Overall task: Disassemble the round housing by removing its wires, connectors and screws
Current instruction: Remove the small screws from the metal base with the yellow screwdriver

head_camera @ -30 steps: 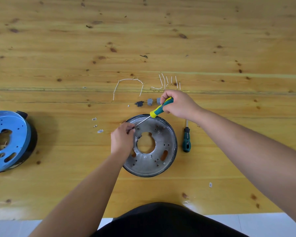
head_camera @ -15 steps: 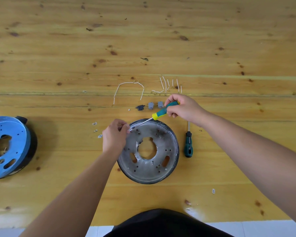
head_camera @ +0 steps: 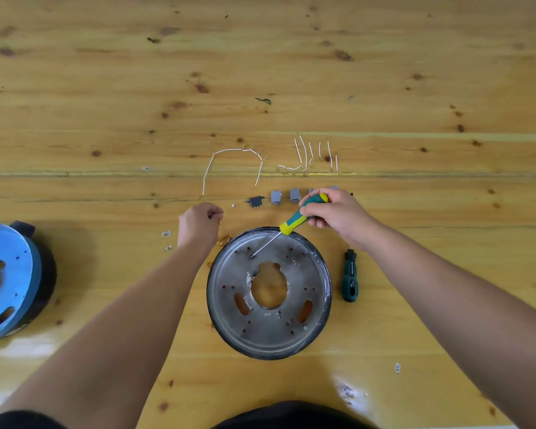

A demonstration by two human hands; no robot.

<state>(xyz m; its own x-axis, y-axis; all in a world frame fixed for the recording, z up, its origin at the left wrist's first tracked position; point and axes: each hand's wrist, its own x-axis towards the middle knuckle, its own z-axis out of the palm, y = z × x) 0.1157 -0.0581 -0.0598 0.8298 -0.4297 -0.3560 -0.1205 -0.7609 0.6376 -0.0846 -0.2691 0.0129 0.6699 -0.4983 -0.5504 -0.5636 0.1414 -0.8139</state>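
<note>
Housing (head_camera: 270, 308) lies flat on worktop (head_camera: 415, 88), centre, near the person: round metal dish, dull grey, punched holes, black rim. Judged stiff, fairly light, smooth-faced; best steadied at rim. Right hand (head_camera: 338, 216) fingers wrap screwdriver (head_camera: 300, 216), tip on the plate. Left hand (head_camera: 200, 224) fingers curled; contents unclear.

Blue housing (head_camera: 7, 283) cut off at left edge, 2 connectors (head_camera: 311, 191) partly behind right hand (head_camera: 338, 215), left hand (head_camera: 198, 226) contents unclear

Both forearms are bare, no sleeves showing; dark clothing (head_camera: 291, 416) sits at six o'clock, another dark patch at seven.
</note>
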